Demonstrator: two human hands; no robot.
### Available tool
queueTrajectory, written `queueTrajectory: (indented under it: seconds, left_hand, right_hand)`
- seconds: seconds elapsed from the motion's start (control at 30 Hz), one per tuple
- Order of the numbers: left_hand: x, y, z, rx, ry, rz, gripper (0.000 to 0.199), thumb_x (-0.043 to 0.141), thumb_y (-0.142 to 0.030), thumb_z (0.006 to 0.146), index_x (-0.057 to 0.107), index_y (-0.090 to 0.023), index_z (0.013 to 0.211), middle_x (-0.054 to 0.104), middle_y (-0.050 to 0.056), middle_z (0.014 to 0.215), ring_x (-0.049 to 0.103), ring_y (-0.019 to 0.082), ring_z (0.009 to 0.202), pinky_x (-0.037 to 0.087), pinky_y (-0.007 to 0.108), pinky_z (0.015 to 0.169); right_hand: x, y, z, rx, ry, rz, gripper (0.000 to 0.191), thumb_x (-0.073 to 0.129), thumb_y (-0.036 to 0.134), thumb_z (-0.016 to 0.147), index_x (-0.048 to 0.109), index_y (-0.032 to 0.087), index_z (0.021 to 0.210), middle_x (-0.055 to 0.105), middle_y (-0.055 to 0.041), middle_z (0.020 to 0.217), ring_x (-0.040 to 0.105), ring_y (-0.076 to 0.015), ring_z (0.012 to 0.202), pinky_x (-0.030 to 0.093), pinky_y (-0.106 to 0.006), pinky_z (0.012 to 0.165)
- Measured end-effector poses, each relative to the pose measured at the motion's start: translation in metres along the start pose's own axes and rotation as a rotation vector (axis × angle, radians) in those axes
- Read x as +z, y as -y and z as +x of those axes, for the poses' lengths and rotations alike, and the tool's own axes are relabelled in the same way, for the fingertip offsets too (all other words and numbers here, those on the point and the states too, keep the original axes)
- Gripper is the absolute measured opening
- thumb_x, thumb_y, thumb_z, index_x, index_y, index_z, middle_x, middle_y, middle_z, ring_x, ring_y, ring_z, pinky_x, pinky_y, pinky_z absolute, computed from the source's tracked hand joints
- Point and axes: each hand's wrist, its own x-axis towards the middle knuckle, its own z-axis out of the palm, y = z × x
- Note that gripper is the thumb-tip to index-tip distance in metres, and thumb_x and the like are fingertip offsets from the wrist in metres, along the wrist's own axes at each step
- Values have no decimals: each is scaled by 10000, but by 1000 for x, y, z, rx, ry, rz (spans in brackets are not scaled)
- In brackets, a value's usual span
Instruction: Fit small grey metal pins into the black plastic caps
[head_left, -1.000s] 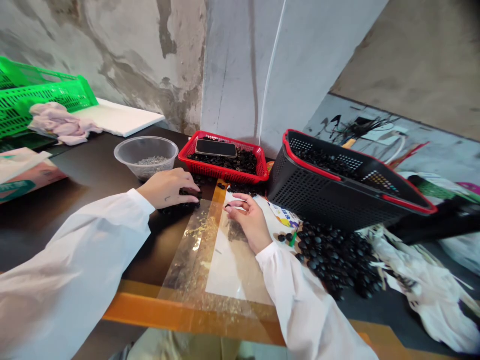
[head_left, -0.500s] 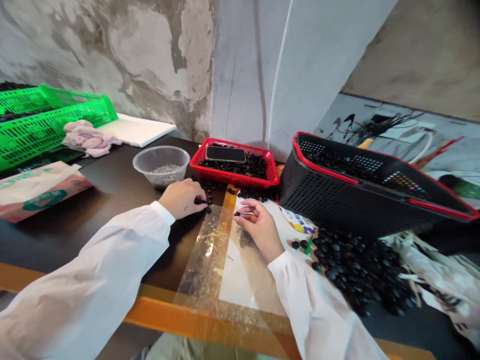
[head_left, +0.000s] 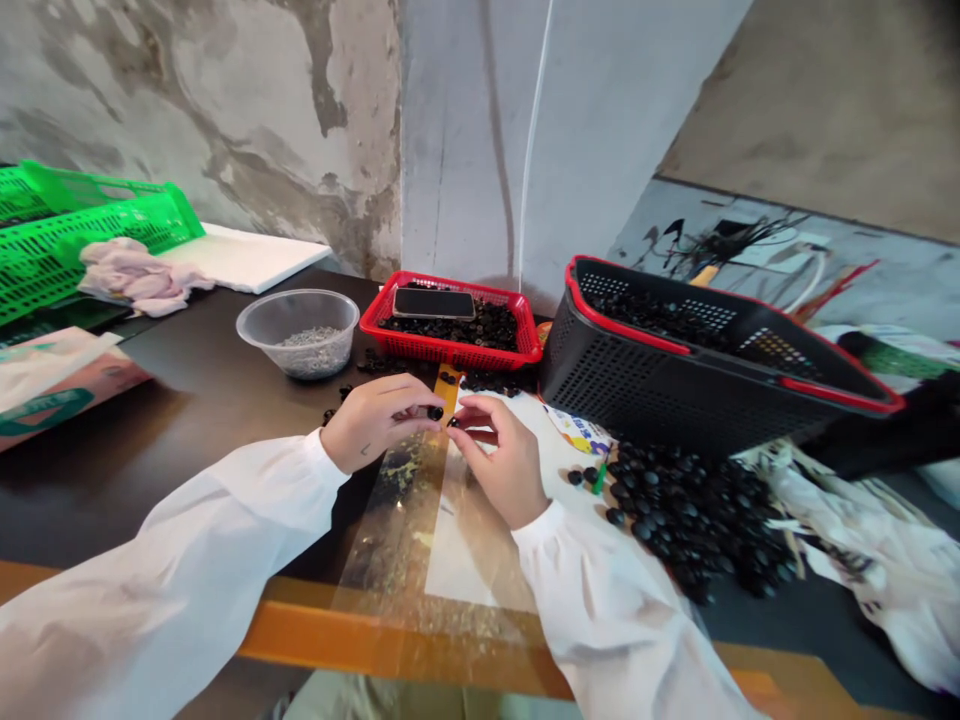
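Head view: hands point(head_left: 371, 420) point(head_left: 502, 465) pinch small black pieces point(head_left: 435, 412).

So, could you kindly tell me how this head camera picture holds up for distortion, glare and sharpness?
In the head view, wide-angle distortion bends the black basket and orange table edge; in the same view, glare glints off the clear plastic sheet, while the small black pieces look fairly sharp.

Dark tabletop point(head_left: 172, 480), clear plastic bowl point(head_left: 298, 335), red basket point(head_left: 450, 345), scattered black pieces point(head_left: 386, 363), maybe rubber
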Motion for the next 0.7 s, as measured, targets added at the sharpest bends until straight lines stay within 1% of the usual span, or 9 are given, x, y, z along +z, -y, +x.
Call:
queueTrajectory:
  seconds: [0.07,0.13,0.27,0.43,0.57,0.7]
  left_hand:
    - [0,0,-1,11,8,-14,227,648,-363,923,721,-191,1052,717,53,883,659,125,707,545,229,704]
    - [1,0,-2,-3,12,-9,232,630,-381,933,735,-198,1031,748,56,884,691,135,717,558,227,708]
    - [2,0,-5,-19,18,34,243,611,-398,942,751,-212,1011,776,46,877,723,148,743,571,227,722]
    - [3,0,-5,30,27,52,228,630,-380,935,734,-200,1027,778,43,860,725,151,750,565,231,731]
    - [3,2,-6,58,32,30,205,658,-318,922,717,-190,1071,774,38,844,715,144,743,554,225,721]
    - [3,3,-6,36,35,-6,206,670,-323,911,730,-200,1065,773,50,867,717,159,770,559,244,735]
  right_hand:
    - [0,2,-1,-44,15,-27,136,692,290,878,652,256,1004,698,-33,971,701,-179,854,608,-326,794]
    - [0,2,-1,-84,21,-62,79,682,308,892,663,251,943,698,-36,951,694,-180,848,608,-322,781]
    - [-1,1,-1,-126,31,-90,77,683,313,897,681,253,945,703,-36,944,693,-182,855,604,-308,769]
    - [0,-2,-2,-121,40,-103,87,677,319,903,688,256,962,703,-38,955,691,-186,864,601,-317,782]
    - [0,-2,-2,-117,28,-97,88,677,320,901,697,256,958,711,-39,960,688,-191,863,598,-329,794]
    - [-1,-1,-2,-108,36,-85,83,685,315,891,704,264,954,708,-35,952,683,-191,854,597,-335,791]
